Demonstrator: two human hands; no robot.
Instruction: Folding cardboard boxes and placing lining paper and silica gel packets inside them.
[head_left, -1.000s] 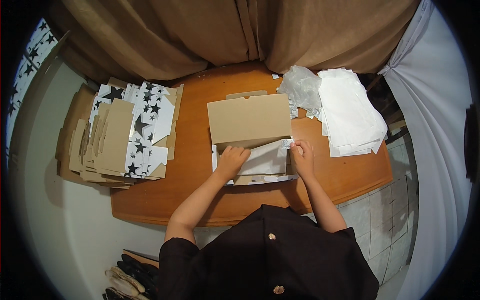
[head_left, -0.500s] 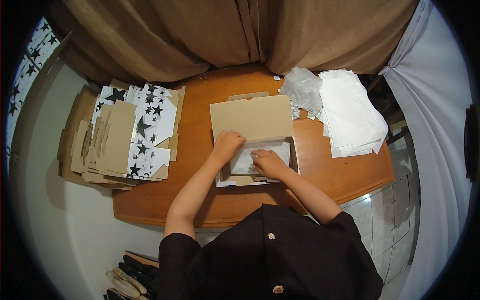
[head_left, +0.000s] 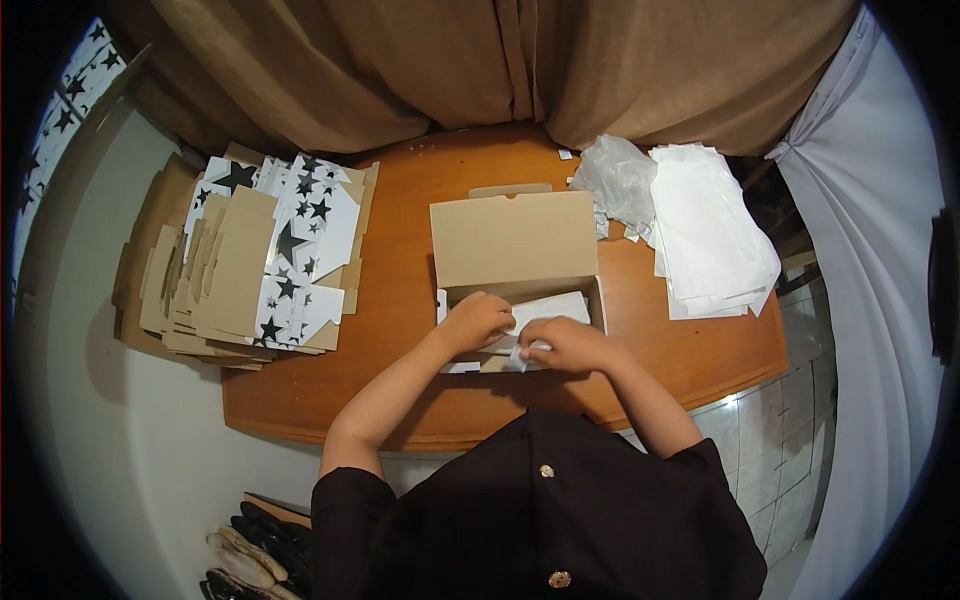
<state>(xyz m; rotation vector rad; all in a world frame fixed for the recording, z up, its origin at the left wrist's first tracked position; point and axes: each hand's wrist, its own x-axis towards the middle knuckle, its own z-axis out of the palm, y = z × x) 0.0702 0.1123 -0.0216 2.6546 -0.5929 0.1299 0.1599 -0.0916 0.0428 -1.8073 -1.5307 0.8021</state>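
An open cardboard box [head_left: 514, 242] stands in the middle of the table, its plain brown lid tipped back. Inside lies folded white paper [head_left: 553, 307]. My left hand [head_left: 478, 322] reaches over the box's left side, its fingers closed at the edge of this paper. My right hand [head_left: 568, 344] is closed on a small whitish packet [head_left: 516, 360] near the front wall of the box. The two hands are close together, and they hide part of the inside. What lies under the paper cannot be made out.
Flat cardboard pieces [head_left: 236, 258], some printed with black stars, are piled on the left of the wooden table [head_left: 390, 400]. At the right are a crumpled clear plastic bag [head_left: 615, 180] and a stack of white sheets [head_left: 708, 230]. Shoes [head_left: 255, 555] are at lower left.
My left hand has come down from the lid's edge to the paper. My right hand has drawn nearer the front wall with the small packet, and the paper lies at a different angle.
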